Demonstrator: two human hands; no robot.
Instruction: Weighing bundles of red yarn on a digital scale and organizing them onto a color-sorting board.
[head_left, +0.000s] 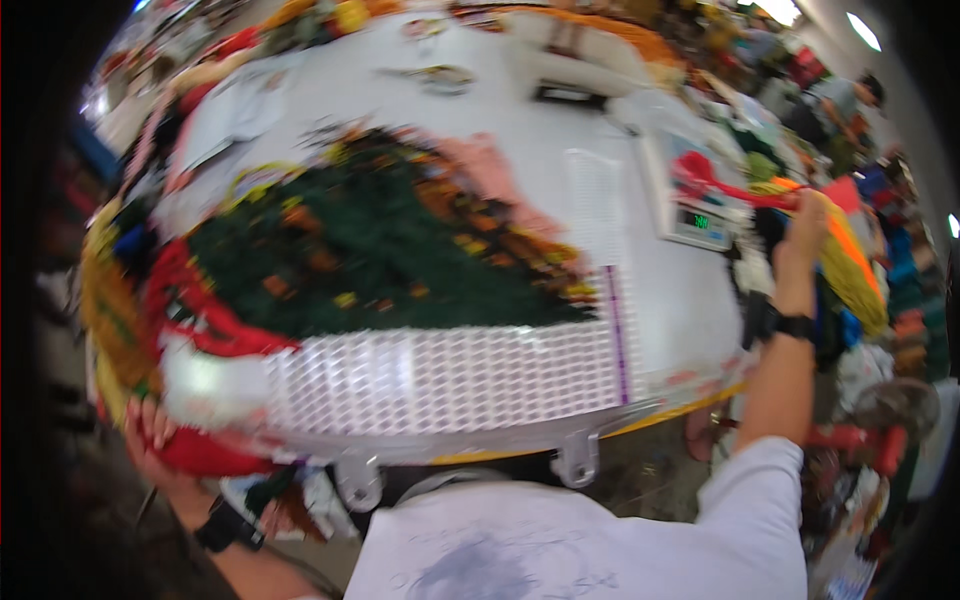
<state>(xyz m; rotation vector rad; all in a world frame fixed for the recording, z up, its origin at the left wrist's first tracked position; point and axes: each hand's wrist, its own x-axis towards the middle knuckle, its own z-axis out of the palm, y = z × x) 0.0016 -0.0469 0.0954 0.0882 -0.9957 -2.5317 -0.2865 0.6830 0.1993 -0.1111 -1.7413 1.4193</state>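
Observation:
A dark green patterned cloth with orange and yellow motifs [370,240] lies spread across the table in front of me. My right hand [803,235] is raised at the table's right side, its fingers closed around the end of a stretched red cloth strip [735,188]. That strip runs to a white digital scale [690,225], where red material is bunched. Beside the same hand hangs a yellow and orange cloth [850,265]. At the table's near left corner, my left hand [152,440] is beside a red cloth [215,452]; blur hides what its fingers do.
A white mesh-patterned sheet [450,380] covers the table's near edge. Scissors [440,75] and a dark box-shaped thing [570,95] are farther back. Piled cloth [110,310] flanks the left side. A fan [895,410] stands at the right; another person [840,105] is beyond.

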